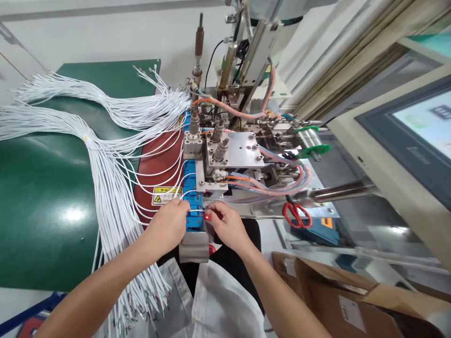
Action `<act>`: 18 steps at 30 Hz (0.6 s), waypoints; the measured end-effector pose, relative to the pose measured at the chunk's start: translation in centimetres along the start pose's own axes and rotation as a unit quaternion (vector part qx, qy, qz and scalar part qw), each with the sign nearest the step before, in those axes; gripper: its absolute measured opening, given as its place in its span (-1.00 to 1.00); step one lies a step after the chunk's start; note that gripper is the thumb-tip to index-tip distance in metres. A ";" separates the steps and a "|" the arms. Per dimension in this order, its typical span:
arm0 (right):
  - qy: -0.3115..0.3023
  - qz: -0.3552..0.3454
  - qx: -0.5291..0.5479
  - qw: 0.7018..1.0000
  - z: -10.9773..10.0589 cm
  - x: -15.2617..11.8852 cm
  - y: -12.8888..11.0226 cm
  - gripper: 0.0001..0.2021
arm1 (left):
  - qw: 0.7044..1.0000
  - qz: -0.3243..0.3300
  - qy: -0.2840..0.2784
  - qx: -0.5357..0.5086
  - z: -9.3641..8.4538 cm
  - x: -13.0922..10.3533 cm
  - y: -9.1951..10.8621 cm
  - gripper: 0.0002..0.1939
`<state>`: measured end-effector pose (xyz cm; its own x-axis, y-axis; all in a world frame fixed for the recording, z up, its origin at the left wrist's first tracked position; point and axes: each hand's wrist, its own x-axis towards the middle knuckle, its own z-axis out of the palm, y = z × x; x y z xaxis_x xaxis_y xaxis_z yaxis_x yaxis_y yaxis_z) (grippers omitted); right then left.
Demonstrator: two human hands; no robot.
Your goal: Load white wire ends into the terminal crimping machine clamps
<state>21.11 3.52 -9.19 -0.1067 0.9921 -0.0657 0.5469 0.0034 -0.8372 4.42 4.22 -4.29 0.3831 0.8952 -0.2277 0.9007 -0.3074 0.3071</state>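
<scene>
My left hand is closed around a white cable at the near end of a row of blue holders. The thumb and fingers of my right hand pinch at this cable's tip, just right of the blue holders; the tip itself is mostly covered. A red light glows beside my right fingertips. Farther along the row, more white cables lie across the blue holders and lead under the metal machine. A large bundle of white cables spreads out on the left and hangs over the near edge.
Under the cables are a green mat and a red-brown surface bearing a yellow warning label. Red-handled scissors hang right of the machine, below a green wire spool. A screen and cardboard boxes stand at right.
</scene>
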 end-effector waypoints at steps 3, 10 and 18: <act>-0.032 -0.013 0.016 0.999 -0.3 0.3 0.4 -0.85 | 0.999 0.016 0.007 -0.029 0.0 0.1 -0.3 -0.77; 0.040 -0.057 -0.022 0.997 1.6 0.6 0.9 -0.67 | 0.998 0.025 0.023 -0.053 0.1 0.1 -0.5 -0.75; 0.079 0.014 0.054 0.995 3.4 0.3 1.4 -0.64 | 0.999 0.018 0.021 0.029 0.0 -0.5 0.1 -0.76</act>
<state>19.03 3.37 -12.26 0.0433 0.9990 -0.0116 0.4543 -0.0301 -0.8903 4.28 3.76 -4.16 0.4082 0.8955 -0.1776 0.8971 -0.3574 0.2597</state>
